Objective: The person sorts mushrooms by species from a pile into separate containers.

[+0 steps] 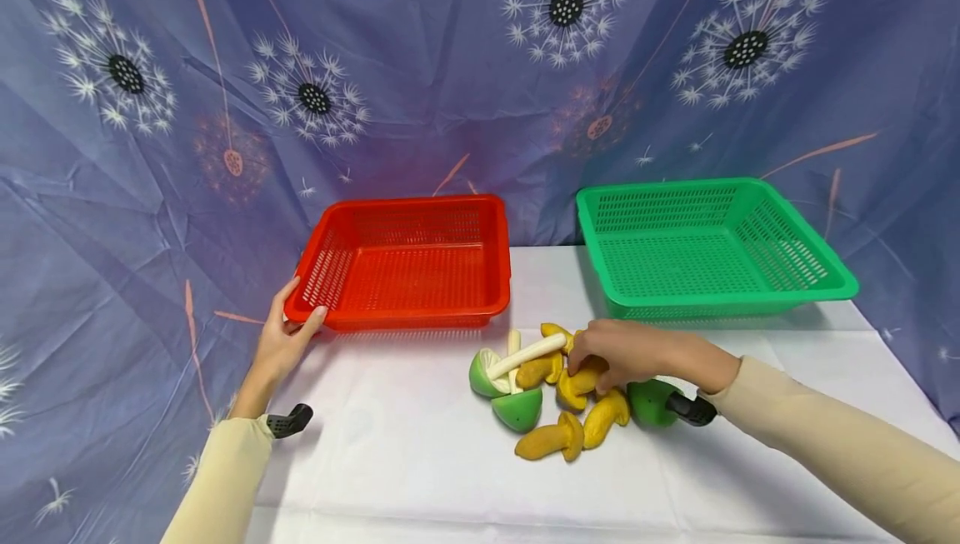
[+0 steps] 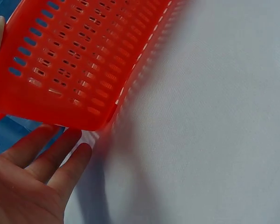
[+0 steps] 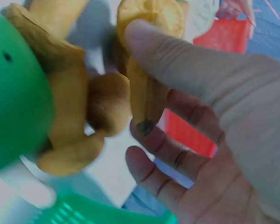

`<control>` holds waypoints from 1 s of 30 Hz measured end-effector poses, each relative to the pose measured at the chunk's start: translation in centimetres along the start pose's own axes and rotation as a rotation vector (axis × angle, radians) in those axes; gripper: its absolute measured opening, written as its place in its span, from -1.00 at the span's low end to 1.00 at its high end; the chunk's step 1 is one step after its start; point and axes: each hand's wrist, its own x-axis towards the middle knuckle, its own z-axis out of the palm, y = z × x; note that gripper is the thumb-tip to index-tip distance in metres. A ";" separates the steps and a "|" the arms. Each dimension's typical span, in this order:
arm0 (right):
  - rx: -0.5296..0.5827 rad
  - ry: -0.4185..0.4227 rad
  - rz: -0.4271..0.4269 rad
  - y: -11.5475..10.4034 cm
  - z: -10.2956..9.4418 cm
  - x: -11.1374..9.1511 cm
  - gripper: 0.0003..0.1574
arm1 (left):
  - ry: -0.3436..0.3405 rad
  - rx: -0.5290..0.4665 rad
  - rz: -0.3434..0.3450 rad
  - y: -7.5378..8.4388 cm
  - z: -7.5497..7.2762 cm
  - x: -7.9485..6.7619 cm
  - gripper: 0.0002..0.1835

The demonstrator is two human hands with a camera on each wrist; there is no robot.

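Head view: white cloth (image 1: 390, 444) spreads below, with the green basket (image 1: 705, 257) at 2 o'clock from the right hand's fingertips and the red basket (image 1: 420, 277) at 10. The left hand (image 1: 283, 340) holds the red basket's 8 o'clock corner; the right hand (image 1: 630, 350) pinches a yellow mushroom (image 3: 142, 95). Work looks early: one is gripped, while other yellow ones (image 1: 551, 440) and green mushrooms (image 1: 517, 411) lie on the cloth. In the right wrist view, the pinched mushroom's long axis runs 12 to 6, cap at 12, dark stem tip at 6.

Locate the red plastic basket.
In the head view, the red plastic basket sits left of the green basket, the left hand at its near left corner.
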 end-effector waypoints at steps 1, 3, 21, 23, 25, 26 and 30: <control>0.010 0.005 -0.009 0.0 -0.4 0.0 -0.60 | -0.002 -0.039 -0.002 -0.1 0.0 0.0 -0.12; 0.035 0.018 -0.020 -0.1 -1.3 -0.1 -0.60 | -0.011 -0.120 -0.013 -0.4 0.2 0.0 -0.12; 0.184 0.346 0.047 -0.2 -8.9 1.5 -0.51 | 0.006 -0.349 -0.096 -0.5 1.0 -0.5 -0.14; 0.194 0.376 0.047 -0.1 -9.6 2.4 -0.52 | 0.010 -0.342 -0.099 -0.5 1.0 -0.5 -0.14; 0.204 0.385 0.048 0.0 -10.2 3.3 -0.53 | 0.016 -0.334 -0.100 -0.4 1.0 -0.5 -0.14; 0.213 0.390 0.048 0.1 -10.5 3.8 -0.54 | 0.018 -0.331 -0.100 -0.4 1.0 -0.5 -0.14; 0.251 0.403 0.036 0.4 -11.6 6.2 -0.56 | 0.024 -0.313 -0.089 -0.3 1.0 -0.4 -0.13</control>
